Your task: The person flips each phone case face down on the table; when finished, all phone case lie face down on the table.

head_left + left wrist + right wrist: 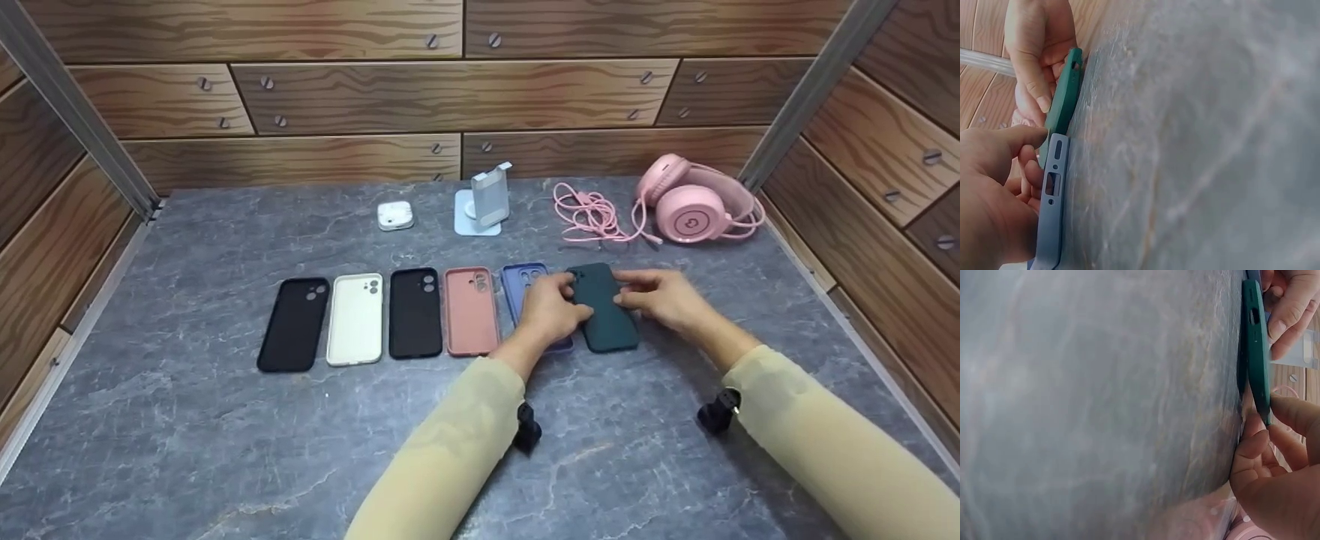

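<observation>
A dark green phone case (606, 319) lies outer face up, its camera cut-out at the upper left. My right hand (664, 300) pinches its right edge between thumb and fingers; in the right wrist view that edge of the green case (1257, 354) is tilted up off the table. With thumb and fingertips, my left hand (549, 309) holds the case's left edge. Under the left hand lies a blue-purple phone case (514, 289), partly hidden. Seen from the left wrist, the blue-purple case (1053, 208) sits right beside the green one.
Left of the hands, a pink case (471, 315), a black case (415, 319), a white case (355, 322) and another black case (294, 330) lie in a row. Behind stand a white earphone box (395, 215), a pale blue stand (489, 199) and pink headphones (694, 210) with a coiled cable.
</observation>
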Demonstrator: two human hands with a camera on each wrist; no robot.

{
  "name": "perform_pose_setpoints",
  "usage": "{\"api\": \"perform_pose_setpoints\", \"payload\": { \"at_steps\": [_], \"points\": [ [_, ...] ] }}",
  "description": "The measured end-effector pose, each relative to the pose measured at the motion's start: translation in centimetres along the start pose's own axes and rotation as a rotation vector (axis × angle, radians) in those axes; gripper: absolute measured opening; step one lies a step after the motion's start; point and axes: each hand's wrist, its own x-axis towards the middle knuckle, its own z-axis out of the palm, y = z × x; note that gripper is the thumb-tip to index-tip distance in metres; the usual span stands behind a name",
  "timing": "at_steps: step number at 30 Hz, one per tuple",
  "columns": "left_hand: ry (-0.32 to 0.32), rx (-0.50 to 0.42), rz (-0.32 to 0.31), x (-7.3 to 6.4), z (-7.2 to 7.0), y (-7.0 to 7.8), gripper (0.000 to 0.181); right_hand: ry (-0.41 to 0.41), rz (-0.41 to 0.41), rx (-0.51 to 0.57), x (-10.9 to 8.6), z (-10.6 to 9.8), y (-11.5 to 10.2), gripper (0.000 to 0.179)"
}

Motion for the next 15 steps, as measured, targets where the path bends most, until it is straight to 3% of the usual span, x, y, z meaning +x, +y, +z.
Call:
{"api": "perform_pose_setpoints", "payload": {
  "at_steps": [15],
  "points": [
    [0.012,-0.044,-0.008,-0.12,0.0,0.11,0.056,0.048,-0.075,-0.085,-0.04,0.5,0.13,0.053]
  ]
}}
